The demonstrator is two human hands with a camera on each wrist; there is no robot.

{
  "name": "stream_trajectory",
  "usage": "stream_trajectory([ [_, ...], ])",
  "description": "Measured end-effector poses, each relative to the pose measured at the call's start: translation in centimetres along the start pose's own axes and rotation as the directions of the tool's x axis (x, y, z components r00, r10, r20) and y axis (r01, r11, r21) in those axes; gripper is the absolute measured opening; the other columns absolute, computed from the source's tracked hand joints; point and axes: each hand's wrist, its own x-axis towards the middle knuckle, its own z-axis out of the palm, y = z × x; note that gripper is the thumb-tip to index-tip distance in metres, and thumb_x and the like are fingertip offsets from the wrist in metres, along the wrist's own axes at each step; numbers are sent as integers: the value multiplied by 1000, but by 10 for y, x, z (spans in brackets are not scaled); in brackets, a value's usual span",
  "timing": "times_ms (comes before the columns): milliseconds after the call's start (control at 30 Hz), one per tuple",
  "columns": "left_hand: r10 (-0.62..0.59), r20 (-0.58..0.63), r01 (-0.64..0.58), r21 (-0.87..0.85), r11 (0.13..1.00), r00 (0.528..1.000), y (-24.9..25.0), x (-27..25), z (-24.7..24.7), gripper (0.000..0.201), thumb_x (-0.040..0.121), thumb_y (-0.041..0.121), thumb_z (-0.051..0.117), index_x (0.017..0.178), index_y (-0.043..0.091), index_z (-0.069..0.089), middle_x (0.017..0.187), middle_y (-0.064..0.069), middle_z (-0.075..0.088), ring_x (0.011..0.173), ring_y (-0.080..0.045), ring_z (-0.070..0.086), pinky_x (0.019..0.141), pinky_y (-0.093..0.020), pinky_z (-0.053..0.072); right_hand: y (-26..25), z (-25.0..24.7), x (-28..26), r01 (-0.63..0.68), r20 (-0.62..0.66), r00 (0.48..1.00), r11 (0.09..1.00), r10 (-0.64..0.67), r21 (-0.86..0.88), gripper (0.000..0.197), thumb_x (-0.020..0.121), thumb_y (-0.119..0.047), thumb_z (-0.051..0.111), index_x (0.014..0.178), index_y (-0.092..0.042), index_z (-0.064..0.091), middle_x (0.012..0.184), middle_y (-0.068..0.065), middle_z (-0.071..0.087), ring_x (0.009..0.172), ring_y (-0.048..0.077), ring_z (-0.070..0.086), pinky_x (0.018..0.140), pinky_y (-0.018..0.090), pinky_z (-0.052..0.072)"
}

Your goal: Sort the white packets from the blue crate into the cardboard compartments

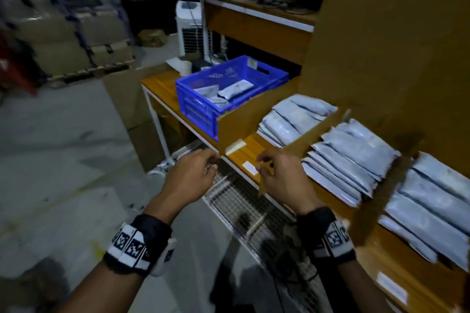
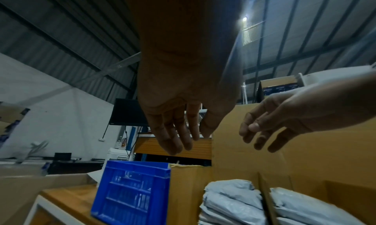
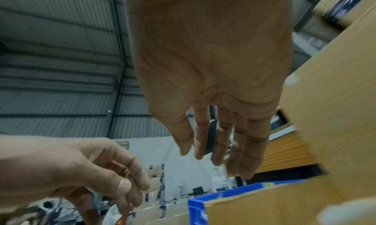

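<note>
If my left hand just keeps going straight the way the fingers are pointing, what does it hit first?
Probably the blue plastic crate. The left hand hangs off the wooden table's front edge, fingers pointing that way, with nothing seen between. It may skim the brown cardboard side wall beside the crate; depth is unclear.

All three views were dim, with a cold bluish cast. The only visible source was a small ceiling lamp point(image 2: 245, 18) in the left wrist view, which flared white with a streak below it. Motion blur smeared the cardboard wall point(image 1: 396, 40) and the left background in the head view. The right wrist view was soft throughout. Wide-angle distortion bent the roof beams point(image 2: 61, 40). Shadows were faint and diffuse.
</note>
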Motion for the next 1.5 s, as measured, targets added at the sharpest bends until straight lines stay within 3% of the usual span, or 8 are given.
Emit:
stream_trajectory([
  [367, 8, 159, -30, 138, 990, 987, -148, 199, -24, 40, 94, 39, 50, 130, 25, 59, 124, -2, 64, 115, -26, 63, 90, -45, 56, -27, 102, 246, -119, 52, 992, 993, 119, -1, 34, 102, -17, 61, 136, -12, 63, 133, 18, 60, 119, 38, 59, 90, 45, 49],
  [667, 143, 271, -216, 263, 940, 952, -219, 340, 9, 58, 108, 43, 52, 160, 20, 41, 166, -12, 36, 152, -35, 33, 121, -52, 35, 34, 145, 352, -243, 161, 946, 943, 283, -227, 62, 109, -41, 49, 162, -13, 34, 165, 21, 33, 151, 39, 31, 119, 51, 36],
  [800, 179, 375, -305, 311, 900, 910, -235, 380, 10, 57, 106, 61, 32, 142, 26, 59, 142, -3, 58, 138, -28, 48, 122, -58, 26, 47, 150, 362, -204, 222, 927, 902, 303, -379, 72, 107, -53, 50, 164, -14, 30, 170, 16, 24, 157, 36, 21, 118, 59, 27],
  [900, 234, 420, -373, 287, 882, 877, -240, 415, 1, 44, 109, 56, 40, 111, 27, 72, 107, -2, 71, 111, -27, 63, 108, -52, 43, 50, 148, 375, -236, 252, 897, 876, 362, -420, 83, 104, -56, 55, 166, -13, 21, 174, 14, 14, 161, 34, 12, 120, 67, 17],
  [1000, 211, 520, -377, 237, 895, 828, -247, 459, 1, 29, 105, 54, 51, 101, 33, 70, 101, -4, 73, 99, -31, 68, 77, -43, 56, 54, 143, 395, -344, 320, 813, 844, 487, -411, 98, 100, -60, 60, 168, -11, 9, 177, 9, -2, 163, 27, 0, 122, 71, 5],
  [1200, 169, 713, -519, 307, 798, 681, -235, 536, 13, 31, 96, 48, 68, 116, 25, 73, 130, -10, 66, 116, -36, 65, 93, -45, 56, 45, 137, 410, -368, 373, 727, 785, 577, -498, 103, 100, -60, 59, 168, -9, 1, 176, 13, -9, 164, 25, 3, 127, 63, 1],
  [1300, 103, 830, -616, 317, 721, 548, -221, 561, 24, 34, 89, 48, 81, 100, 19, 67, 127, -12, 68, 110, -35, 67, 92, -42, 57, 39, 132, 415, -402, 389, 686, 766, 614, -501, 106, 98, -58, 65, 169, -11, 2, 176, 13, -10, 163, 27, 6, 128, 61, -2],
  [1500, -111, 928, -706, 344, 619, 355, -207, 587, 70, 69, 80, 55, 89, 133, 14, 70, 126, 0, 74, 102, -22, 68, 96, -34, 55, 41, 138, 416, -439, 326, 697, 740, 638, -510, 108, 92, -58, 72, 168, -10, 11, 177, 12, -1, 159, 34, 25, 129, 58, 6],
])
